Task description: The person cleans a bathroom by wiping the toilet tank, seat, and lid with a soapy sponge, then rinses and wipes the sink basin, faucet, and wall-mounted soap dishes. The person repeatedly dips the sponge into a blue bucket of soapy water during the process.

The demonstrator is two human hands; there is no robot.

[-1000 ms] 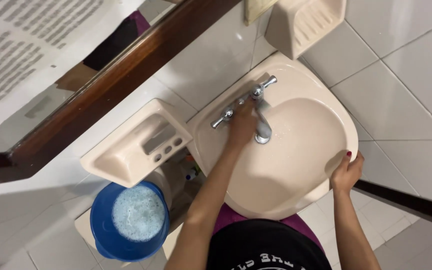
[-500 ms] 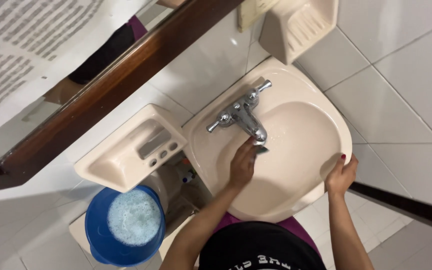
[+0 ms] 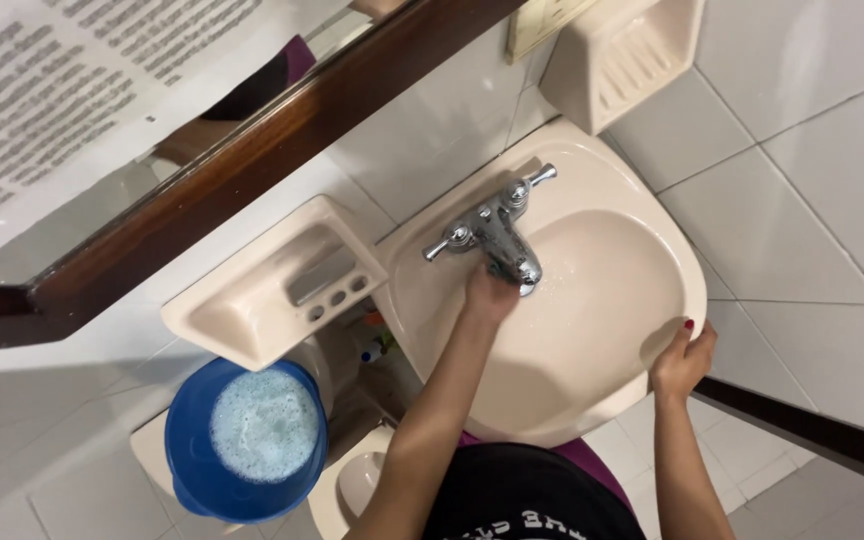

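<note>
Two hands work the pink sink: left hand presses a small scrubber against the chrome faucet, right hand fingers curled over the front rim. Wet porcelain could slip that grip.

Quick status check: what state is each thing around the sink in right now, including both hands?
Left hand: pressed against the faucet base, holding something dark, too hidden to identify.
Right hand: gripping the sink rim.
Faucet: no running stream visible.
Sink: basin wet, droplets near the spout.
Blue bucket: on the floor, filled with foamy water.
Soap dish: wall-mounted, appears empty.
Toothbrush holder: wall-mounted, holes unoccupied.
</note>
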